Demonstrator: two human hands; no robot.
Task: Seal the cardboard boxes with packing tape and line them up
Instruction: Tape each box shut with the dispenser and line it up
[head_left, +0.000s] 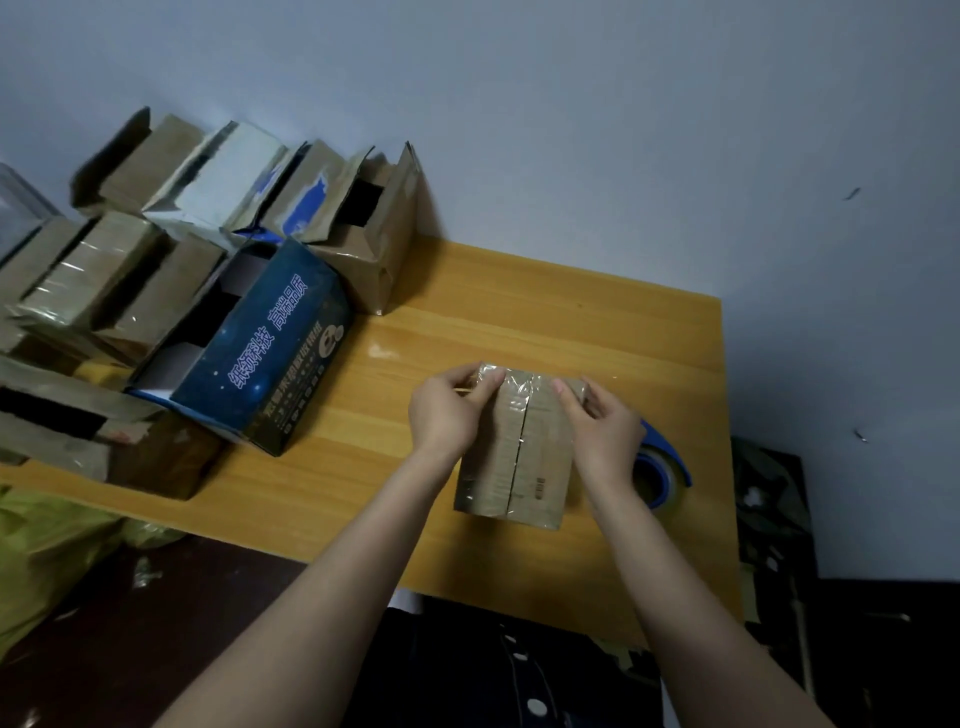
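A person's left hand (447, 410) and right hand (605, 431), fingers curled close, pinch the far top corners of one small cardboard box (511, 462) standing on an orange wooden table (545, 317). One blue tape dispenser (667, 467) lies just beside the box at its 3 o'clock. At its 10 o'clock, one dark blue printed carton (260, 358) fronts a heap of at least six brown cartons (374, 249).

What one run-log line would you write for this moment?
left hand: grips box | right hand: grips box | box: on table | dispenser: beside box
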